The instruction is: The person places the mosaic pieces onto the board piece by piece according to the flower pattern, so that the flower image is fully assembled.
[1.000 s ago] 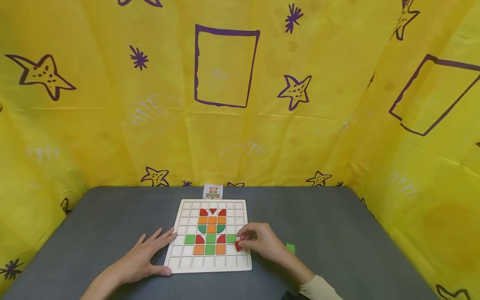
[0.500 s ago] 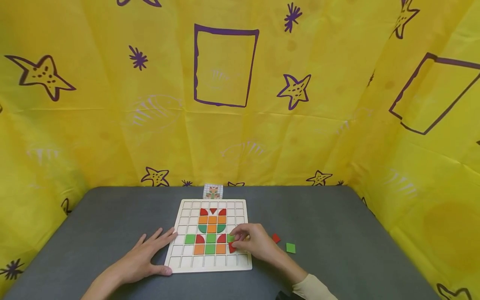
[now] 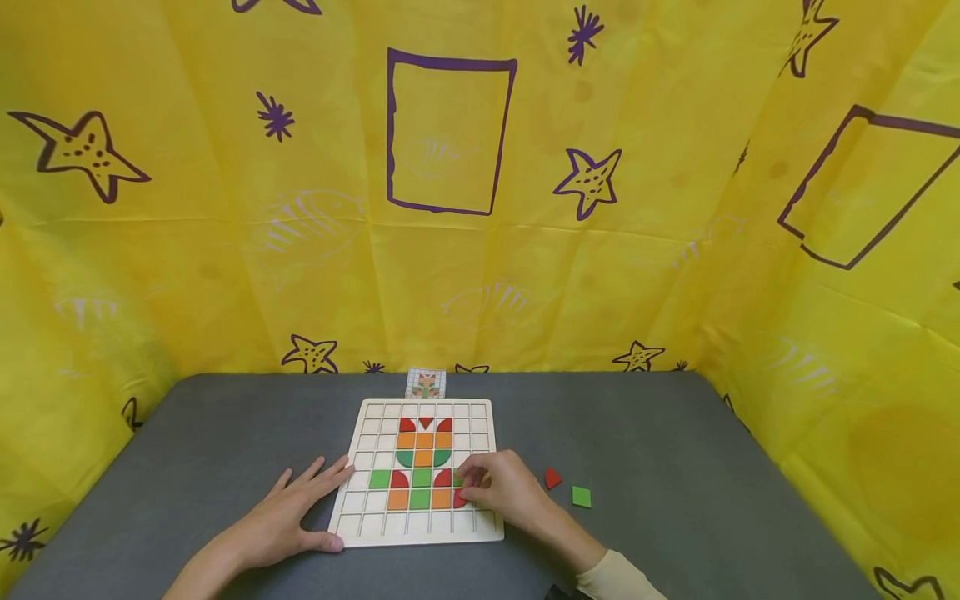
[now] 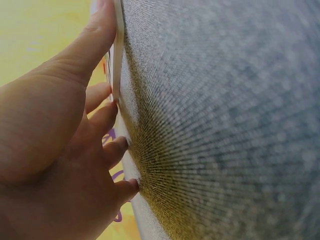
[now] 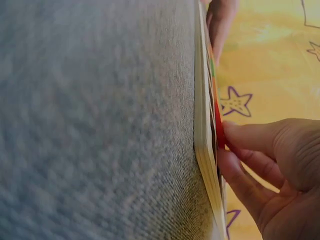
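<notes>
A white gridded pattern board (image 3: 371,524) lies on the dark table, with orange, green and red tiles forming a figure in its cells. My left hand (image 3: 285,521) rests at the board's left edge with fingers spread; in the left wrist view the thumb (image 4: 95,37) touches the board's side. Over the right part of the board, my right hand (image 3: 513,492) pinches a red tile (image 3: 459,499) beside an orange square (image 3: 442,497). Fingers partly cover this tile and a light green square. From the right wrist, the red tile (image 5: 219,131) appears edge-on, close against the board surface.
To the right of the board, a loose red tile (image 3: 552,477) with a curved side and a green square tile (image 3: 581,497) lie on the table (image 3: 660,450). A small pattern card (image 3: 426,383) sits behind the board. Yellow cloth (image 3: 465,275) hangs around the table.
My right hand has moved left across the board with the red tile, up against the orange square. The loose red tile on the table has come into view. My left hand has stayed put.
</notes>
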{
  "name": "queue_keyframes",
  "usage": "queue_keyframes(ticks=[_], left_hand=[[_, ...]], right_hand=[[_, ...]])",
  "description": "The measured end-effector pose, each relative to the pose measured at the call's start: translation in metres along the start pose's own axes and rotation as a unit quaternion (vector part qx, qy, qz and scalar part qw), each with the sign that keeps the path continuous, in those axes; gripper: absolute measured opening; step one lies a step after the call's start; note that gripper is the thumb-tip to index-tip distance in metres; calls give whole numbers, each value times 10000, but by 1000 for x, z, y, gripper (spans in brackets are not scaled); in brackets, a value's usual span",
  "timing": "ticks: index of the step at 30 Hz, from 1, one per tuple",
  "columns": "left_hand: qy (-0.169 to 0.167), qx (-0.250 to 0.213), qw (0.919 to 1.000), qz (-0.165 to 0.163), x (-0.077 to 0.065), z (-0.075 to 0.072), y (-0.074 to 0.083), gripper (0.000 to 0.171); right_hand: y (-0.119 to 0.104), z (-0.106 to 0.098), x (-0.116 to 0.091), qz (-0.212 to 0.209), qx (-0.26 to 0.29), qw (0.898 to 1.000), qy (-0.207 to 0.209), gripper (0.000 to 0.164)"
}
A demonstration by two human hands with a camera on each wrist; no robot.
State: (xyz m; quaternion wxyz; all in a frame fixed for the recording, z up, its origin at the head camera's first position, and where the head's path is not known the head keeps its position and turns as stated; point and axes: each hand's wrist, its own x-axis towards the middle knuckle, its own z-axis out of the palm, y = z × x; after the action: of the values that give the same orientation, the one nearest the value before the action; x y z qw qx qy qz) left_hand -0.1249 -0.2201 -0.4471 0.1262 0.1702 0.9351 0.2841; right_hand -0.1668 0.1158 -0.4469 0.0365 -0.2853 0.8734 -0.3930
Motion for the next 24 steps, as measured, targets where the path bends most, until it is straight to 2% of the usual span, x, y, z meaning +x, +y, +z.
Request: queue_keyframes(ticks=[7,24], left_hand=[[19,-20,10000,31,0,0,1,99],[8,34,10000,21,0,0,-1,99]], right_hand=[[1,1,0,-202,12,9998,-33,11],[0,-1,3,-295,114,9992,-253,13]])
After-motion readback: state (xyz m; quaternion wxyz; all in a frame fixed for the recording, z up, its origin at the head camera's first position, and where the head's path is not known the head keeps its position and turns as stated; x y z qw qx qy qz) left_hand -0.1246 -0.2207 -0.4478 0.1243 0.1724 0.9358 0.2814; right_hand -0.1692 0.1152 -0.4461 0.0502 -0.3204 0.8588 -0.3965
